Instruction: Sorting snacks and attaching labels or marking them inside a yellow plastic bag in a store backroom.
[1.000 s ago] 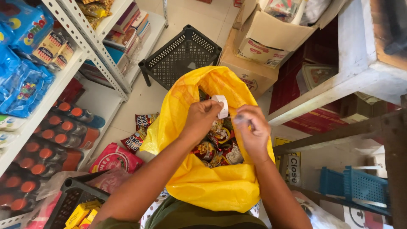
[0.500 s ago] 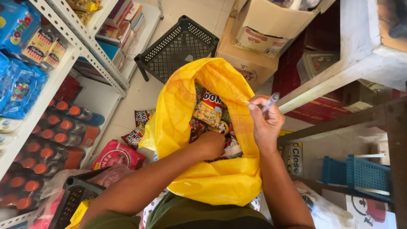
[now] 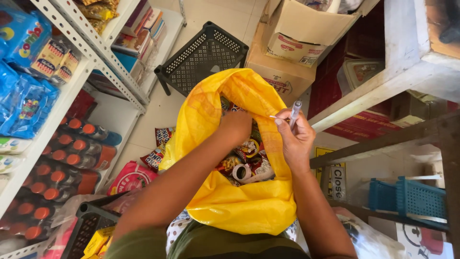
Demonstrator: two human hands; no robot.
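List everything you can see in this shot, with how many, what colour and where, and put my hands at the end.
sack: one, yellow, open, centre.
snack packets: several, red and mixed colours, inside the sack.
pen: one, clear, at the sack's right rim.
black crate: one, on the floor beyond the sack.
cardboard boxes: two, brown, top centre.
bottles: many, dark with orange caps, lower left shelf.
blue packets: several, upper left shelf.
blue basket: one, lower right.
dark basket: one, bottom left, yellow packs in it.
left hand: reaching into the sack among the packets.
right hand: fingers hold the pen at the sack's rim.
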